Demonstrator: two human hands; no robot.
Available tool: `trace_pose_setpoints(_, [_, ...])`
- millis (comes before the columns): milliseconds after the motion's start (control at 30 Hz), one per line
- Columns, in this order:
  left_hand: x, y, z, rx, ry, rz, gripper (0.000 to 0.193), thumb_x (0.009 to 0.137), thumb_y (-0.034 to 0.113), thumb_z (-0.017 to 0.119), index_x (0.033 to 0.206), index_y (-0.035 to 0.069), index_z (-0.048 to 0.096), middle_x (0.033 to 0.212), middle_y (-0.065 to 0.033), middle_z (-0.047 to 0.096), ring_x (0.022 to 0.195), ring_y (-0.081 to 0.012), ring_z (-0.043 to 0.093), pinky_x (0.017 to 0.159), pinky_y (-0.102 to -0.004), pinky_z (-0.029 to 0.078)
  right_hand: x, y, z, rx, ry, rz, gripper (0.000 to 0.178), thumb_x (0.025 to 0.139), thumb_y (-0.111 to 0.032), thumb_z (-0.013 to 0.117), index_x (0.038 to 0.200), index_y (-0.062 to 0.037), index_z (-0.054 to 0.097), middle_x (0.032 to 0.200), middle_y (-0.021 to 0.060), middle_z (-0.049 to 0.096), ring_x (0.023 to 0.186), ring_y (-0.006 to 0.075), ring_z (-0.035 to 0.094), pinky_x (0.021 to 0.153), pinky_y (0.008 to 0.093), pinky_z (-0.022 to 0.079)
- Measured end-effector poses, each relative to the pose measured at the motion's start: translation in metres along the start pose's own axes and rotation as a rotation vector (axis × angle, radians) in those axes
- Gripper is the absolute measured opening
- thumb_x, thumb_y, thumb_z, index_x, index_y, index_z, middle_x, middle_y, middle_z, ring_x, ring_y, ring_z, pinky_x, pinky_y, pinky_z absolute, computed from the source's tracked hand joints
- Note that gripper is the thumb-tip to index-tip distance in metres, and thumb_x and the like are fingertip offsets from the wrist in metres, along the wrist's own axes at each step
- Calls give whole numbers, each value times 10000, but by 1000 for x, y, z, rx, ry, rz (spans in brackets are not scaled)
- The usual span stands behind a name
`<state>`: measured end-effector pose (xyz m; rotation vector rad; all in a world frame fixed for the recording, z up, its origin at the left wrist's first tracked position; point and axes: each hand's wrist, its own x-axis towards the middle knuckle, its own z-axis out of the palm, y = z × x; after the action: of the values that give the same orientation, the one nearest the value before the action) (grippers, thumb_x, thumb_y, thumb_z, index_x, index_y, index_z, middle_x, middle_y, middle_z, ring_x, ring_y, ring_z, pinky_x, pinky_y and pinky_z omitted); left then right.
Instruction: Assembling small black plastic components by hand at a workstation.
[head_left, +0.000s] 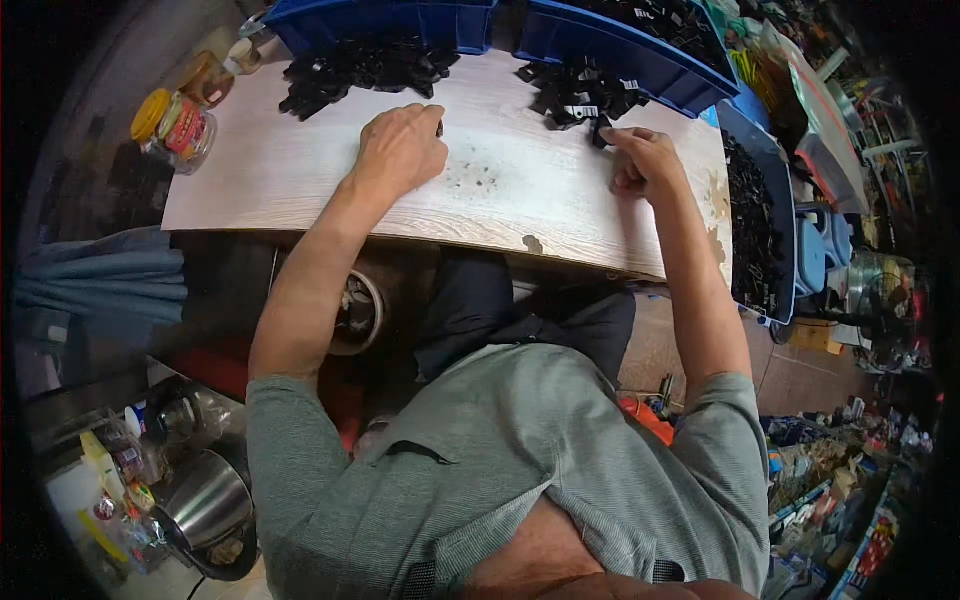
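Small black plastic piece (601, 132) at near edge of heaped black plastic parts (560, 95), toward tabletop's (560, 195) far R corner. R hand (645, 165) nearer: fingertips seem to pinch it, piece fwd-left of palm, long axis approx front-to-back. L hand (402, 150) well apart, curled on mostly hidden dark bit (440, 129).
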<state>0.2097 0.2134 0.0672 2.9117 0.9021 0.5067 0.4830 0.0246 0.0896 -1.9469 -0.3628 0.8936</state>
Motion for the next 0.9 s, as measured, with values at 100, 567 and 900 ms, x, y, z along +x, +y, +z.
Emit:
trace_pose_setpoints(100, [3,-5,1,-11,-22,37,288,897,126,647,1166,70,733,973,-212,702,880,-355,686,840,-436,563,1,-8,12,-43,26,47,251,873,-290,795,918,-73,677,528,-5,407,449,153,515,461,381,557])
trace_pose_setpoints(567, [12,-19,11,-144,172,-52,244,944,229,610,894,13,711,894,-194,701,858,-403,664,799,-490,539,-24,17,0,236,-85,-30,174,880,-207,745,897,-60,654,534,15,407,458,191,531,470,376,552])
trace_pose_setpoints(900, [-4,16,26,-302,329,-11,265,909,152,678,1148,44,716,943,-184,712,830,-393,680,727,-467,535,-42,24,19,265,-185,-70,156,884,-171,756,857,-57,653,530,17,446,431,187,524,450,368,527])
